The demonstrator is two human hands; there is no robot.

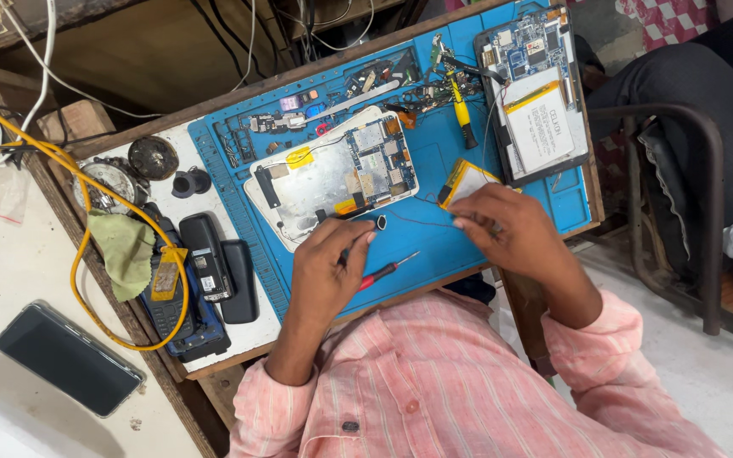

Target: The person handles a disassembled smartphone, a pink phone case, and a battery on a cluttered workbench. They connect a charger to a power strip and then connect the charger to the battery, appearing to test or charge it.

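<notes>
Blue silicone repair mat point(434, 161) lying under both your hands. Your left hand point(326, 270) pinching small black ring-shaped part point(381, 222), just beside opened white tablet point(332, 174). Your right hand point(506, 229) pressing fingertips on yellow-edged flat battery point(461, 182). Red-handled screwdriver point(388, 270) lying between hands.

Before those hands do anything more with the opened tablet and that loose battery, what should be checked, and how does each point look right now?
1. Tablet lies flat on the blue mat, back off: ok.
2. Yellow-edged battery lies on the mat under the right hand fingertips: ok.
3. Thin wire runs between the hands; whether it is joined to the board: cannot tell.
4. Left hand pinches a small dark part; how firm: cannot tell.
5. Red screwdriver lies loose beside the left hand, near the table edge: not ok.
</notes>
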